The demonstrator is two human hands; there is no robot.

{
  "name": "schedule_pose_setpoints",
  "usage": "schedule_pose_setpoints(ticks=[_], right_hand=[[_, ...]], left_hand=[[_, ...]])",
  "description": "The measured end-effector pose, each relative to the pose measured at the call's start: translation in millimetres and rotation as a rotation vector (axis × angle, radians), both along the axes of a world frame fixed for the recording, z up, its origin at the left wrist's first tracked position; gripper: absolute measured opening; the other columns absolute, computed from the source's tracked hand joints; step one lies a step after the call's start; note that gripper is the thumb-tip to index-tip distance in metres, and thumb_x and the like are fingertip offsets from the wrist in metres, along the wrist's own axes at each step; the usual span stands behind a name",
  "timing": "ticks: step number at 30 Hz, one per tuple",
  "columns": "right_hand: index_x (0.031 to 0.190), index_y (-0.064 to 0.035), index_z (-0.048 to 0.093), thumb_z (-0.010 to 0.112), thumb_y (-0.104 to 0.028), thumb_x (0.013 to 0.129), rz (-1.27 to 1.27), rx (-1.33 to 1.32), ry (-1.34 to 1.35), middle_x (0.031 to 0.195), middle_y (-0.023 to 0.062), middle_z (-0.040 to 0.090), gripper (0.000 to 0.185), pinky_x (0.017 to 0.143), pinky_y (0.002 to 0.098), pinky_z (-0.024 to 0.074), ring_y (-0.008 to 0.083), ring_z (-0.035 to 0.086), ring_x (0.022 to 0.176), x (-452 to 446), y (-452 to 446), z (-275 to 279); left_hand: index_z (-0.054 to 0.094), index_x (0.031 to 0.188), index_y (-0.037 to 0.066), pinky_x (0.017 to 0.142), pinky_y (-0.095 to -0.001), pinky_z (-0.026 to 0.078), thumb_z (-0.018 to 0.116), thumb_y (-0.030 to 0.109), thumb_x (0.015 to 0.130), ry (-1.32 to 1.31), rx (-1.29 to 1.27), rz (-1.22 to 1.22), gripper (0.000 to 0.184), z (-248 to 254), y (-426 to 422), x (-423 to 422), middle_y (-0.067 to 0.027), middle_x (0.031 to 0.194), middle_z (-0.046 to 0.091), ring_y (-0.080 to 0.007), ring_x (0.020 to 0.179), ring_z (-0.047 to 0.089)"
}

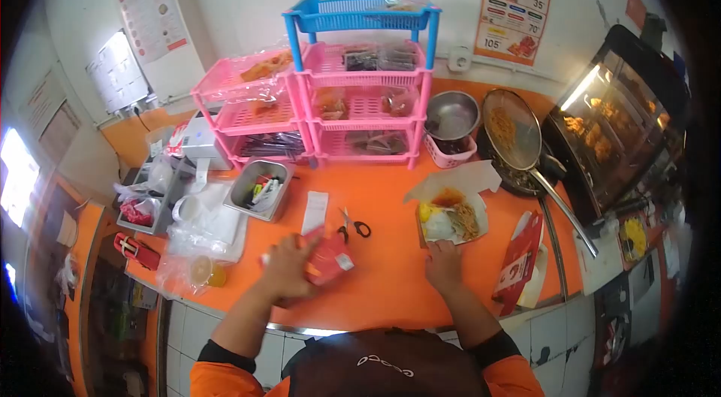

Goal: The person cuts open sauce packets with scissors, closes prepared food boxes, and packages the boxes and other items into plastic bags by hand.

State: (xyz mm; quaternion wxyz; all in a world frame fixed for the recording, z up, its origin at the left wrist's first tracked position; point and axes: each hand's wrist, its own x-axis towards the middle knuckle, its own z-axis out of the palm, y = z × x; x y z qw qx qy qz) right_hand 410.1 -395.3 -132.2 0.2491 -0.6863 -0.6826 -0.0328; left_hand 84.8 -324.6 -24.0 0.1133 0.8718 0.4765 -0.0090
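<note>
My left hand (289, 269) is closed over a red cardboard box (330, 258) on the orange counter, its fingers across the top. A pair of black-handled scissors (355, 227) and a white paper slip (315, 211) lie just beyond that box. An opened takeaway food box (478, 229), lid flaps spread, contains noodles, something yellow, a whitish portion and reddish sauce. At its near edge my right hand (443, 265) has curled fingers gripping the rim.
Pink and blue racks (360, 80) with packets stand at the back. A metal tray (259, 188), plastic bags and a cup (208, 272) occupy the left. At right are a strainer (513, 130), red folded packaging (518, 265) and a lit food warmer (601, 123).
</note>
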Motion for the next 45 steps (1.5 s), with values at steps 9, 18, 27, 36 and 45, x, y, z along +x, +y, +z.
schedule_pose_setpoints(ticks=[9,18,27,36,45], right_hand=[[0.086,-0.0052,0.061,0.053,-0.009,0.076,0.466,-0.184,0.295,0.079,0.0139,0.059,0.013,0.072,0.0400,0.0442,0.0306,0.057,0.078,-72.0,-46.3,55.8],[0.090,-0.0040,0.056,0.065,-0.016,0.072,0.027,-0.190,0.395,0.089,0.0126,0.056,0.024,0.076,0.0335,0.0419,0.0275,0.055,0.086,12.8,-37.5,56.2],[0.102,-0.0031,0.042,0.041,-0.028,0.094,-0.073,0.255,1.147,0.102,0.0085,0.051,0.026,0.081,0.0285,0.0374,0.0141,0.046,0.092,-48.1,-31.4,-5.6],[0.100,0.0029,0.059,0.055,-0.019,0.088,0.056,-0.146,1.608,0.102,0.0086,0.057,0.025,0.082,0.0266,0.0423,0.0133,0.054,0.092,-26.4,-25.3,49.8],[0.103,0.0019,0.062,0.063,-0.014,0.081,0.033,-0.317,1.110,0.093,0.0083,0.064,0.027,0.076,0.0246,0.0452,0.0108,0.057,0.084,-24.6,-17.6,78.0]], left_hand=[[0.022,0.139,0.012,0.100,-0.0554,0.019,0.080,0.051,0.045,-0.175,0.079,-0.029,0.118,-55.3,21.7,-41.5,-0.0284,0.131,0.029,-0.0466,0.122,0.027],[0.050,0.122,0.003,0.096,-0.0329,0.036,0.055,0.022,0.087,-0.918,-0.796,-0.358,0.040,-66.9,21.1,20.7,-0.0132,0.124,0.049,-0.0209,0.118,0.043],[0.050,0.105,0.001,0.086,-0.0289,0.039,0.045,0.032,0.092,-1.314,-0.631,0.413,0.034,-70.9,-31.3,103.2,-0.0081,0.105,0.055,-0.0155,0.098,0.051],[0.056,0.085,0.002,0.057,-0.0253,0.046,0.066,0.020,0.081,-1.609,-0.974,0.582,0.022,-71.2,-14.9,107.1,-0.0041,0.074,0.060,-0.0105,0.063,0.056],[0.058,0.087,-0.001,0.058,-0.0269,0.047,0.061,0.019,0.085,-1.483,-0.943,0.569,0.021,-64.6,-7.3,105.4,-0.0061,0.076,0.062,-0.0129,0.063,0.058]])
